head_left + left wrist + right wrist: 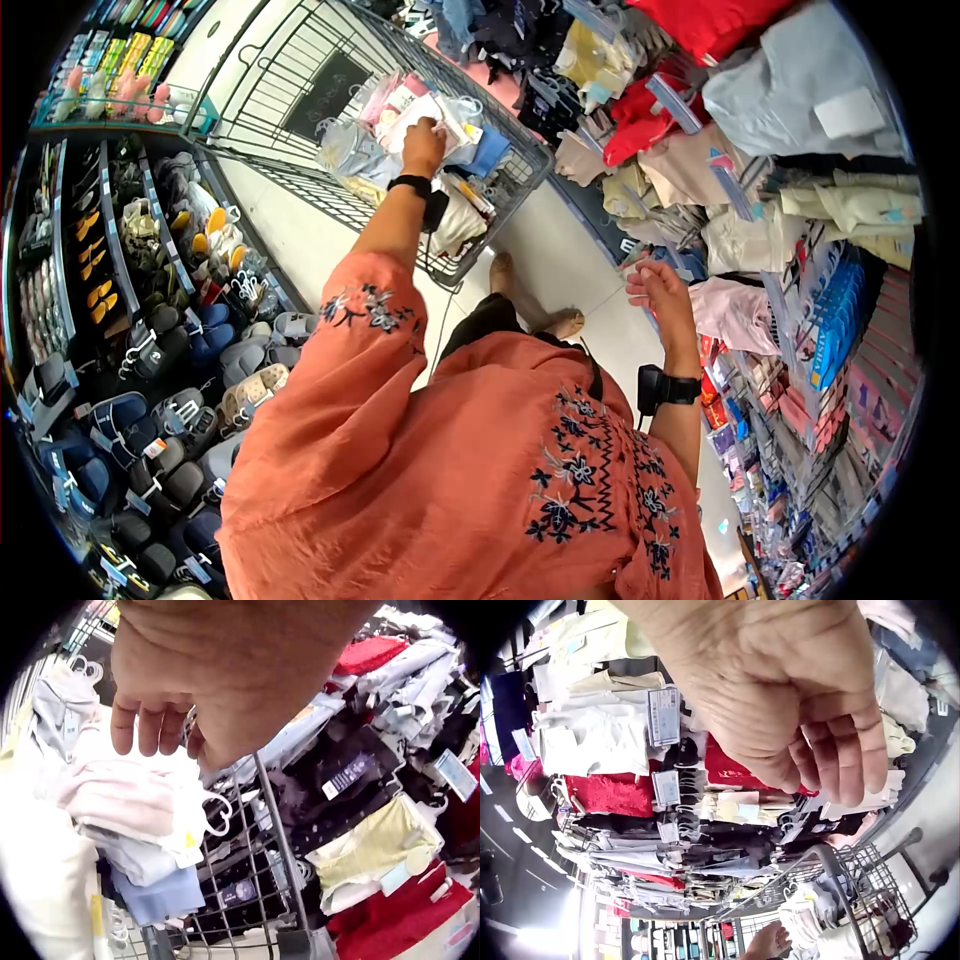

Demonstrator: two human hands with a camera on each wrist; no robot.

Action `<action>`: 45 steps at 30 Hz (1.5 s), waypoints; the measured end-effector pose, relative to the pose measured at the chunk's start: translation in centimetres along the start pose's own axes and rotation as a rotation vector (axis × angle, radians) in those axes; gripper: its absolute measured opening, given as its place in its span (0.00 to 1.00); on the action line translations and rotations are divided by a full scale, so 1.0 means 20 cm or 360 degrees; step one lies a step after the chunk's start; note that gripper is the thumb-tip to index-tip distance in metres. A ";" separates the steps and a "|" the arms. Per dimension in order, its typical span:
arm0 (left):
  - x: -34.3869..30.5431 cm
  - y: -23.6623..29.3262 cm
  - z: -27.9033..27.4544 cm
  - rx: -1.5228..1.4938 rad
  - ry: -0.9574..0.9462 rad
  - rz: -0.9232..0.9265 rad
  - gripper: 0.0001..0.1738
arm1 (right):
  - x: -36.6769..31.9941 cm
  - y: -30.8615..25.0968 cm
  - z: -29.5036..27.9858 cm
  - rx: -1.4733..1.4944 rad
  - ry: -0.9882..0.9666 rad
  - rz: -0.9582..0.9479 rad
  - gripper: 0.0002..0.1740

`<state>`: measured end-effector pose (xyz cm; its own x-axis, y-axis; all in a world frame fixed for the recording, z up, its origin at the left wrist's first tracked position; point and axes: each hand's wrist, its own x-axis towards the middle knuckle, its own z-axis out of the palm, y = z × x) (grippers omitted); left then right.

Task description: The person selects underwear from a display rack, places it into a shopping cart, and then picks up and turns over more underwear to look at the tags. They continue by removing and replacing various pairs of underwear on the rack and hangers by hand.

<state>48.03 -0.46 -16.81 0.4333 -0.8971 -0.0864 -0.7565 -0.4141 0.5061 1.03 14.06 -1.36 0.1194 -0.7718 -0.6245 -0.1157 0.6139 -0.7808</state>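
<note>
A wire shopping cart (275, 155) holds a pile of folded clothes and hangers. Over the pale pink and white garments (405, 115) is the left hand (424, 148), fingers bent down at the cloth. From the left wrist view, the left hand (217, 682) hangs above the pink garment (127, 795) with loosely bent fingers; whether the fingertips touch cloth cannot be told. The right hand (662, 300) is raised beside the clothing racks, holding nothing. Its fingers are relaxed in the right wrist view, where the right hand (802, 712) is in front of red cloth (731, 765).
Hanging clothes (755, 235) line the right side, with red, beige and grey pieces. Slippers and sandals (165, 470) fill a display on the left. The person's feet (501, 274) stand on the tiled floor behind the cart. Blue packages (838, 315) hang at the far right.
</note>
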 end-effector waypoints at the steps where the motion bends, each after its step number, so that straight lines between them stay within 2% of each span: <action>1: 0.02 0.04 0.04 0.0044 0.0009 -0.0062 0.22 | -0.01 -0.01 0.03 -0.0009 0.0030 0.0018 0.14; 6: 0.08 0.15 0.17 0.0419 0.0015 -0.0241 0.32 | -0.05 0.01 0.10 -0.0010 0.0189 0.0153 0.14; 7: 0.10 0.16 0.19 0.0443 -0.0007 -0.0297 0.37 | -0.07 0.01 0.10 0.0004 0.0221 0.0168 0.14; 14: 0.15 0.11 0.32 0.0429 0.0210 -0.0346 0.36 | -0.14 0.00 0.13 0.0071 0.0350 0.0221 0.14; 18: 0.17 0.03 0.34 0.0237 0.0283 -0.0261 0.29 | -0.13 0.02 0.14 0.0088 0.0338 0.0227 0.14; 19: 0.17 0.02 0.30 0.0090 0.0245 -0.0265 0.25 | -0.12 0.01 0.15 0.0077 0.0321 0.0212 0.15; 22: 0.20 -0.08 0.21 -0.0271 0.0144 -0.0301 0.23 | -0.09 0.00 0.17 0.0063 0.0267 0.0178 0.14; 24: 0.17 -0.18 0.17 -0.0371 0.0260 -0.0249 0.19 | -0.06 -0.01 0.17 0.0073 0.0227 0.0171 0.13; 28: 0.11 -0.31 -0.04 -0.0471 0.0455 -0.0160 0.18 | -0.01 -0.05 0.18 0.0059 0.0126 0.0110 0.13; 30: 0.15 -0.53 0.00 -0.1035 0.0289 -0.0224 0.19 | 0.03 -0.04 0.17 0.0072 0.0065 0.0082 0.15; 33: 0.12 -0.56 -0.10 -0.1405 0.0250 -0.0210 0.20 | 0.05 -0.06 0.19 0.0040 -0.0020 0.0030 0.15; 36: 0.07 -0.51 -0.18 -0.1777 0.0261 -0.0315 0.19 | 0.06 -0.08 0.22 0.0016 -0.0062 0.0027 0.15; 39: 0.05 -0.43 -0.22 -0.1914 0.0158 -0.0281 0.19 | 0.06 -0.10 0.25 -0.0011 -0.0067 0.0009 0.15; 43: 0.15 -0.36 -0.14 -0.1038 -0.0059 -0.0334 0.14 | 0.04 -0.06 0.25 -0.0010 -0.0054 0.0040 0.15; 45: 0.19 -0.36 -0.02 -0.0401 0.0015 -0.0136 0.15 | 0.01 -0.05 0.26 -0.0020 -0.0022 0.0064 0.16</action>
<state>55.35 -0.92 -20.34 0.4955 -0.8587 -0.1305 -0.5719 -0.4357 0.6951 6.27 14.18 -0.84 0.1281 -0.7440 -0.6558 -0.1332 0.6423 -0.7548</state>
